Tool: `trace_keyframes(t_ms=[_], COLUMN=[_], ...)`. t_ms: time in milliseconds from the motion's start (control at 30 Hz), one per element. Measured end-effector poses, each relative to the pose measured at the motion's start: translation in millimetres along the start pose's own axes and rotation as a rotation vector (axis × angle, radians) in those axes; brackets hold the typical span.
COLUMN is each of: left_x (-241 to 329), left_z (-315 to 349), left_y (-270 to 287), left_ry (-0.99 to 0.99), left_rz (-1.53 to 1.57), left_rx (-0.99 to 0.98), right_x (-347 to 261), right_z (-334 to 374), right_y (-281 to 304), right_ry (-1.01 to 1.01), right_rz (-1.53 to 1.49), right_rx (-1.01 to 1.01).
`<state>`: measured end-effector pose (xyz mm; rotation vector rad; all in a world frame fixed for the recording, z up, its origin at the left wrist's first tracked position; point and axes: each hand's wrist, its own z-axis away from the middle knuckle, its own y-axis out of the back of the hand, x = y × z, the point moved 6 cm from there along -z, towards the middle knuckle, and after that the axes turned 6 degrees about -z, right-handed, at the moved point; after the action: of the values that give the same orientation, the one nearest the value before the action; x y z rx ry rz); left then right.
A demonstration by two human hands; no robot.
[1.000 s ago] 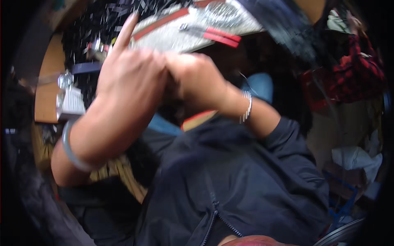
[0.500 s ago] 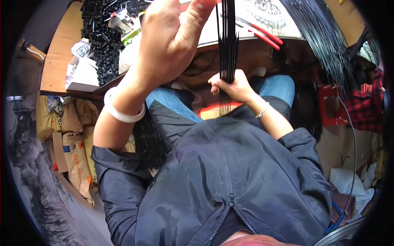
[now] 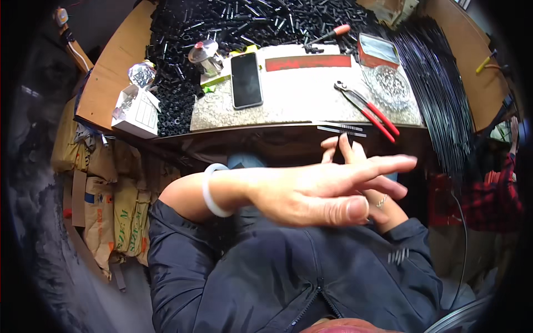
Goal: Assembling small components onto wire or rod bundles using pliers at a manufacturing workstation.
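A wooden workbench [image 3: 114,72] curves across the top of the view, and much of it is buried under a heap of short black tube pieces [image 3: 183,33]. At the right, a thick bundle of long black rods [image 3: 438,89] sweeps down off the bench edge. A speckled stone slab [image 3: 300,91] sits in the middle of the bench with a red strip [image 3: 308,62] along its far edge.

Below, the person's dark zipped jacket [image 3: 266,277] fills the lower frame. Stacked tan paper sacks [image 3: 105,205] stand at the left under the bench.

The left hand [image 3: 316,191] stretches flat across the middle, fingers straight and close together, thumb tucked along the lower edge, holding nothing; a pale bangle [image 3: 211,191] circles its wrist. The right hand [image 3: 361,183] lies mostly hidden behind it, 2 fingertips poking up above and a ring showing below; I cannot tell whether it grips anything.

On the slab lie a black smartphone [image 3: 246,80], face up, red-handled pliers [image 3: 369,111] near the front edge, and a few short black sticks [image 3: 341,129] at the slab's lip just above the hands. A red tin [image 3: 378,51] and a clear glass dish [image 3: 388,86] stand at the right end, a white carton [image 3: 136,111] at the left.
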<state>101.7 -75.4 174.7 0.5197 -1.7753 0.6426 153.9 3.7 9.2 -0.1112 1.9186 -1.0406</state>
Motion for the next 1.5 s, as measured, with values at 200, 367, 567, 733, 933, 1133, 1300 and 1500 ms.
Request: trace_keyframes(t_ms=[200, 367, 567, 733, 933, 1133, 1300, 1500], left_x=[-22.1, -29.6, -32.1, -23.4, -34.2, -84.8, -86.9, -73.3], left_z=[34.6, 72.7, 64.5, 48.8, -9.7, -68.4, -54.6, -18.9], left_y=[220.1, 361.5, 404.7, 393.7, 379.3, 363.0, 368.4, 291.4], left_ry=[0.445, 0.796, 0.989, 0.876, 0.492, 0.903, 0.913, 0.117], left_rz=[-1.584, -2.265, -2.311, -2.390, -1.676, -1.588, -1.749, -0.529], left_rx=[0.846, 0.782, 0.618, 0.542, 0.961, 0.694, 0.663, 0.996], right_x=[6.2, 4.8, -0.9, -1.7, -0.3, -7.1, -9.3, -9.2], right_z=[16.8, 9.5, 3.4, 2.4, -2.1, 1.5, 10.9, 21.4], right_y=[17.8, 23.3, 36.4, 44.3, 46.6, 42.8, 34.8, 20.3], right_ry=[-0.138, -0.136, -0.143, -0.157, -0.168, -0.144, -0.143, -0.154], right_rz=[0.424, 0.341, 0.362, 0.342, 0.411, 0.430, 0.445, 0.470], right_rx=[0.296, 0.334, 0.363, 0.371, 0.356, 0.356, 0.339, 0.337])
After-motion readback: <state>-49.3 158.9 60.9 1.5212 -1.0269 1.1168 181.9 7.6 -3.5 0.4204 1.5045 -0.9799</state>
